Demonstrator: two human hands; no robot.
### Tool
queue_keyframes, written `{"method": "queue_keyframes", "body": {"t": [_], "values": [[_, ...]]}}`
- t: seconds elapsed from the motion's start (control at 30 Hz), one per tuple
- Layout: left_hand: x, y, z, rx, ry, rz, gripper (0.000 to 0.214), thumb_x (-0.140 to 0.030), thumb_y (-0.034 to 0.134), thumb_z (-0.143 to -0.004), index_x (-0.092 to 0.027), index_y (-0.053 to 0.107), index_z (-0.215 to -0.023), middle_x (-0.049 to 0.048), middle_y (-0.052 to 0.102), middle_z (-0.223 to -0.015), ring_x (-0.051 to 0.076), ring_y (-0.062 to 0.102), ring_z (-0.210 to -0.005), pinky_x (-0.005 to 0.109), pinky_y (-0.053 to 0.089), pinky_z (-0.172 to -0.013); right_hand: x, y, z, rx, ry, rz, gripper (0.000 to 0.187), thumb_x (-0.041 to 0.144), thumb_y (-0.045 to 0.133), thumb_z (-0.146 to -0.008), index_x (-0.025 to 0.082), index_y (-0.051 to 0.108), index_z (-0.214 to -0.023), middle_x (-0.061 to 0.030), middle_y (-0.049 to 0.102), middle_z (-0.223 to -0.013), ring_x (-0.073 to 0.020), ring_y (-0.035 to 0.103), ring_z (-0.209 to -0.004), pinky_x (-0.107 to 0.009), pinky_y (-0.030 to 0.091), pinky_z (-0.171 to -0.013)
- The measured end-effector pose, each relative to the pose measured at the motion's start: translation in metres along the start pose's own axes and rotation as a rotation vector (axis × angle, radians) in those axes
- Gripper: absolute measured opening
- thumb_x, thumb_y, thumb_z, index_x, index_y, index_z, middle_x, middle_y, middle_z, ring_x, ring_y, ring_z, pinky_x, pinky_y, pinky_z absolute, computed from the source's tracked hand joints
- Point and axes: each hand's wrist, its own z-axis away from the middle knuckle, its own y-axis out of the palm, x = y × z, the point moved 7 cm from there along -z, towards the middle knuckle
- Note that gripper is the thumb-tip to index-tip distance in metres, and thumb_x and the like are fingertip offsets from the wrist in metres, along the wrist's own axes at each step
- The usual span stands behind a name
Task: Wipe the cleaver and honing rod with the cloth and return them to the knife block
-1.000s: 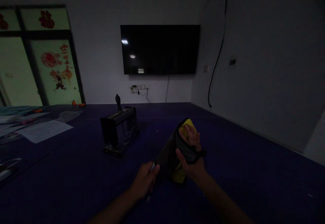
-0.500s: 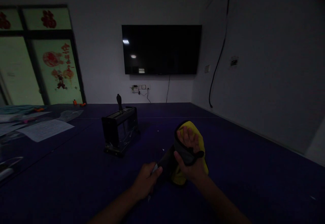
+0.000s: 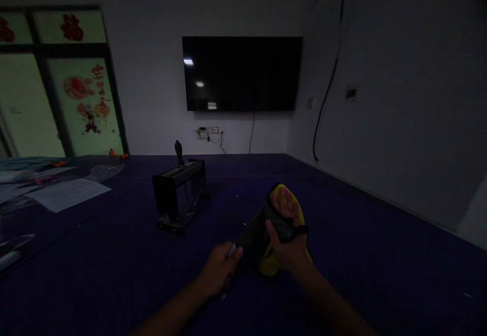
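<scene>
My left hand (image 3: 219,269) is closed around the handle of a knife (image 3: 251,234); its broad dark blade points up and to the right, and a pale part shows by my thumb. A yellow and grey cloth (image 3: 283,227) is folded over the far part of the blade, whose end is hidden. My right hand (image 3: 291,242) grips this cloth, thumb on the grey side and fingers on the yellow. Further off to the left stands a dark knife block (image 3: 177,191) with clear sides, a black handle (image 3: 178,152) sticking up from its top.
Printed paper sheets (image 3: 68,194) and a clear plastic bag (image 3: 104,172) lie on the dark blue surface (image 3: 125,260) at left. Small orange items (image 3: 124,156) are near the glass door. A television (image 3: 242,74) hangs on the back wall; a black cable (image 3: 327,97) dangles at right.
My right hand and the cloth have shifted slightly right along the blade, leaving more of it showing. My left hand has hardly moved.
</scene>
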Motion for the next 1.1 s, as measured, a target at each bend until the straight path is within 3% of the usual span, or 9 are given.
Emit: {"method": "queue_keyframes", "body": {"t": [0.2, 0.47, 0.63, 0.83, 1.1], "values": [[-0.001, -0.003, 0.001, -0.016, 0.007, -0.001, 0.055, -0.072, 0.046, -0.071, -0.019, 0.043, -0.058, -0.0066, 0.04, -0.041, 0.006, 0.036, -0.031, 0.018, 0.022, -0.033, 0.0, -0.004, 0.0, -0.094, 0.082, -0.03, 0.052, 0.036, 0.031, -0.093, 0.026, 0.021, -0.143, -0.0016, 0.022, -0.15, -0.0232, 0.004, -0.14, -0.059, 0.013, -0.112], [0.012, -0.006, -0.003, -0.065, -0.035, 0.117, 0.058, -0.075, 0.047, -0.067, -0.018, 0.047, -0.064, -0.0078, 0.04, -0.041, 0.005, 0.032, -0.028, 0.017, 0.021, -0.031, 0.002, 0.011, 0.006, 0.043, 0.046, -0.059, 0.057, 0.037, 0.033, -0.093, 0.026, 0.012, -0.145, -0.0027, 0.023, -0.15, -0.0247, 0.004, -0.14, -0.06, 0.016, -0.11], [0.016, -0.01, -0.003, -0.122, -0.1, 0.2, 0.058, -0.075, 0.048, -0.067, -0.017, 0.048, -0.067, -0.0077, 0.041, -0.041, 0.005, 0.033, -0.028, 0.017, 0.023, -0.03, 0.017, 0.021, 0.013, 0.125, -0.028, -0.106, 0.063, 0.035, 0.036, -0.092, 0.026, 0.007, -0.146, -0.0024, 0.024, -0.15, -0.0237, 0.007, -0.14, -0.054, 0.019, -0.113], [0.011, -0.01, -0.002, -0.127, -0.099, 0.261, 0.058, -0.075, 0.048, -0.067, -0.017, 0.049, -0.068, -0.0073, 0.043, -0.04, 0.005, 0.033, -0.026, 0.017, 0.023, -0.03, 0.024, 0.022, 0.015, 0.149, -0.062, -0.075, 0.061, 0.033, 0.039, -0.091, 0.026, 0.012, -0.146, -0.0013, 0.028, -0.149, -0.0222, 0.017, -0.138, -0.048, 0.024, -0.113], [0.015, -0.004, -0.002, -0.084, -0.169, 0.335, 0.06, -0.077, 0.051, -0.062, -0.017, 0.05, -0.066, -0.007, 0.044, -0.038, 0.006, 0.034, -0.025, 0.016, 0.024, -0.028, 0.012, 0.015, 0.01, 0.109, 0.033, -0.102, 0.058, 0.036, 0.036, -0.091, 0.029, 0.015, -0.145, -0.0011, 0.034, -0.145, -0.0253, 0.016, -0.138, -0.054, 0.021, -0.112]]}}
